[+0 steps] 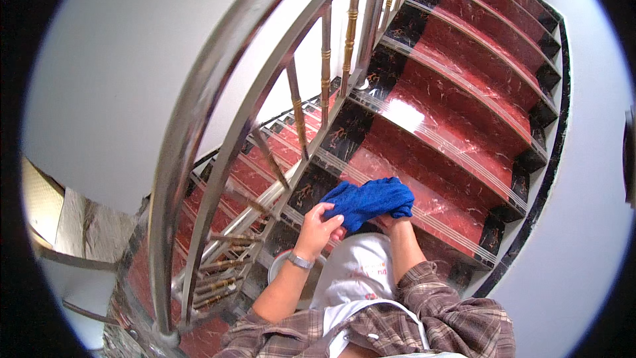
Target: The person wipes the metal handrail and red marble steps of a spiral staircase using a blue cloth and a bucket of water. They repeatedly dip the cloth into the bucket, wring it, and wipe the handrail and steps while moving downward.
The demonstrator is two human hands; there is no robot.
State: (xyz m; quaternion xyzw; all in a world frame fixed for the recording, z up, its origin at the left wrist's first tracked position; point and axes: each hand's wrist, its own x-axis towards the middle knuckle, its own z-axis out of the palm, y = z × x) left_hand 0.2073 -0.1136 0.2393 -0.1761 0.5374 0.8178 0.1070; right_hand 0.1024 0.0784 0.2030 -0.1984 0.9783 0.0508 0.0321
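A bunched blue cloth (367, 201) hangs between my two hands in front of my apron, above the red and black stair treads. Fingers and thumb of my left hand (322, 223) pinch its left end; a metal wristwatch is on that wrist. My right hand (390, 219) is mostly hidden under the cloth's right end, which drapes over it. Below my left forearm, partly covered by it and by the white apron (355, 271), the rim of a round bucket or basin (273, 263) shows.
A curved metal handrail (184, 109) with gold-trimmed balusters (325, 64) runs along the left. Polished stone steps (447, 94) rise towards the upper right, beside a pale wall (591, 169). Another flight (243, 174) shows through the railing.
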